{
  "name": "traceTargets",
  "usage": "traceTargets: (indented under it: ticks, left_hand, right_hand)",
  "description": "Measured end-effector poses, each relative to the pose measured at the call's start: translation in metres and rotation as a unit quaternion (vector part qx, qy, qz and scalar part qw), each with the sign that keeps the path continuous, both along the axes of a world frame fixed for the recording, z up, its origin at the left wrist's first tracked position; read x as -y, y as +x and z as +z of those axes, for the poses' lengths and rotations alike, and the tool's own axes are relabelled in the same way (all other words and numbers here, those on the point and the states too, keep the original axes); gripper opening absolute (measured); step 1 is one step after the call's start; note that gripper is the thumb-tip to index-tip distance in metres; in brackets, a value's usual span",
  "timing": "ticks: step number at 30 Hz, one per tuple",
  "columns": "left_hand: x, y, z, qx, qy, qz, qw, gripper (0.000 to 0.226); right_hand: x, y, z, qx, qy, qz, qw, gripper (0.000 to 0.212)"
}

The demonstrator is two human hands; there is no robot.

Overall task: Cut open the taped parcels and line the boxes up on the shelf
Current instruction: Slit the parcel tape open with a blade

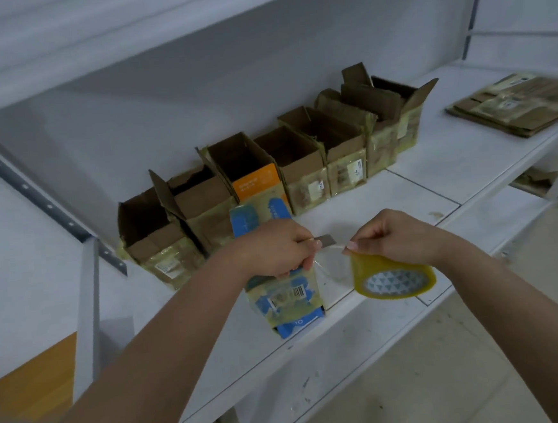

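1. Two bare forearms reach in from the lower edge and meet over the front of the white metal shelf (395, 305).
2. Left hand (274, 250): fingers curled round a thin handle, from which a flat grey blade (326, 240) projects to the right.
3. Right hand (396, 235): fingertips pinch the loose clear end of a tape strip, and the tape roll (393, 277) hangs just below it. The roll is a yellowish translucent ring with a patterned white core.
4. The clear strip spans the gap between the two hands; the blade tip lies at this strip.
5. Blue-printed carton (284, 297): lies directly under the left hand near the shelf's front edge, wrapped in glossy yellowed tape, with a barcode label on its near face.
6. Row of opened boxes (300, 166): brown corrugated cardboard, rectangular, flaps raised, standing side by side along the shelf's back wall, well beyond both hands. One carries an orange panel. Tape residue clings to their fronts.
7. Flattened cardboard stack (513, 106): lies at the far right of the shelf.
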State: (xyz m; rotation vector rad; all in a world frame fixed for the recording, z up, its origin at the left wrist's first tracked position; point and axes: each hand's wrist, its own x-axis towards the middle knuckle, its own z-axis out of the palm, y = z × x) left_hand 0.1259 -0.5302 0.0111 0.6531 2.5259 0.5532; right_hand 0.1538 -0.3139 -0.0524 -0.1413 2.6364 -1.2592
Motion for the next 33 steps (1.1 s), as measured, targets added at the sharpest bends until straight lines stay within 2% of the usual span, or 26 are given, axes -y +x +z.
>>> traceTargets:
  ticks: [5, 9, 11, 13, 16, 18, 20, 22, 28, 33]
  left_hand:
    - [-0.02, 0.001, 0.012, -0.002, -0.14, -0.032, 0.99, 0.039]
    - [-0.041, 0.003, 0.012, -0.053, -0.28, -0.087, 0.954, 0.038]
    - [-0.047, 0.006, 0.011, -0.067, -0.312, -0.097, 0.943, 0.039]
    - [-0.042, 0.003, 0.012, -0.055, -0.289, -0.085, 0.952, 0.038]
    - [-0.024, -0.002, 0.012, 0.027, -0.136, 0.007, 0.99, 0.037]
    - [-0.017, 0.001, 0.005, -0.013, -0.061, 0.069, 0.996, 0.036]
    - [-0.017, 0.005, -0.008, -0.128, -0.076, 0.087, 0.985, 0.036]
    - [-0.02, 0.008, -0.018, -0.19, -0.09, 0.089, 0.974, 0.036]
    - [-0.025, 0.01, -0.021, -0.19, -0.089, 0.089, 0.974, 0.033]
    - [-0.003, 0.006, -0.021, -0.143, -0.048, 0.094, 0.984, 0.029]
  right_hand:
    - [0.006, 0.007, 0.013, -0.051, 0.113, -0.031, 0.992, 0.019]
    - [0.015, 0.009, 0.017, -0.093, 0.18, -0.049, 0.978, 0.02]
    - [0.016, 0.009, 0.015, -0.089, 0.19, -0.054, 0.976, 0.02]
    - [0.012, 0.01, 0.013, -0.06, 0.153, -0.066, 0.984, 0.017]
    - [0.01, 0.01, 0.006, -0.019, 0.072, -0.067, 0.995, 0.015]
    - [0.011, 0.01, 0.003, -0.003, 0.034, -0.069, 0.997, 0.014]
    - [0.013, 0.01, -0.001, 0.006, -0.005, -0.07, 0.998, 0.014]
    - [0.013, 0.012, -0.007, 0.031, -0.059, -0.064, 0.996, 0.016]
    - [0.019, 0.008, -0.029, 0.09, -0.128, -0.077, 0.985, 0.021]
    - [-0.012, 0.014, -0.044, 0.086, -0.05, -0.131, 0.986, 0.016]
